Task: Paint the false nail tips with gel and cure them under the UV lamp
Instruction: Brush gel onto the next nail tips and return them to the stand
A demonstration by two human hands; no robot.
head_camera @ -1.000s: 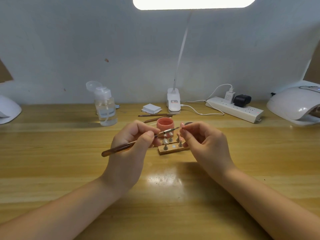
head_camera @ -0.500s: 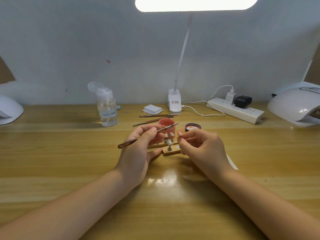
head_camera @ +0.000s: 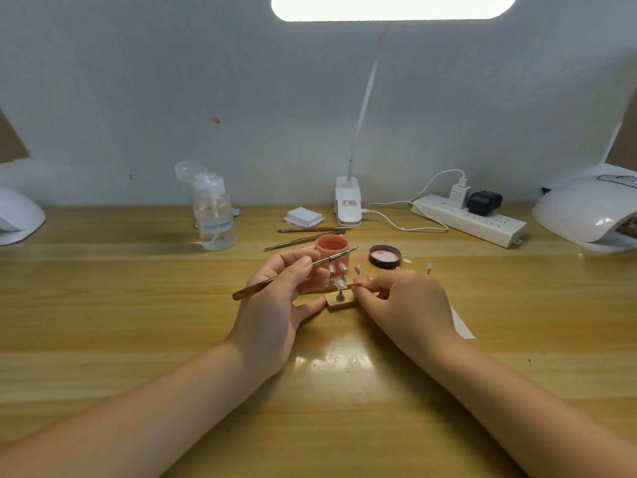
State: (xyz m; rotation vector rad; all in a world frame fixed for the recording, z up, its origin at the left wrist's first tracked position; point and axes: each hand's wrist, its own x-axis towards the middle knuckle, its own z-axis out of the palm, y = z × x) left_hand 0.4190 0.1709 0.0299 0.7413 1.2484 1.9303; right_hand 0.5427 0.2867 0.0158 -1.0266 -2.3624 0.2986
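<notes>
Head view looks down on a wooden table (head_camera: 138,322), with the white UV lamp (head_camera: 586,215) far off at the right edge, well apart from the work. Nearer the middle, the left hand (head_camera: 275,298) pinches a thin brush (head_camera: 293,270) between thumb and fingers, its bristle end pointing up and right over the open pink gel pot (head_camera: 332,250); its lowest finger touches the left end of the small wooden stand (head_camera: 341,303). The right hand (head_camera: 403,298) is curled with its fingertips pinching a small peg (head_camera: 356,286) carrying a nail tip at the right side of the stand; whether the peg is seated or just above its hole is too small to tell. The pot's dark lid (head_camera: 385,256) lies just right of the pot. Several nail tips (head_camera: 336,269) stand on pegs in the stand between the two hands, most looking pale and unpainted, one at the right showing a pinkish tint. By my judgement the painting is at an early stage: most tips remain to be coated, and no curing under the lamp has begun.
</notes>
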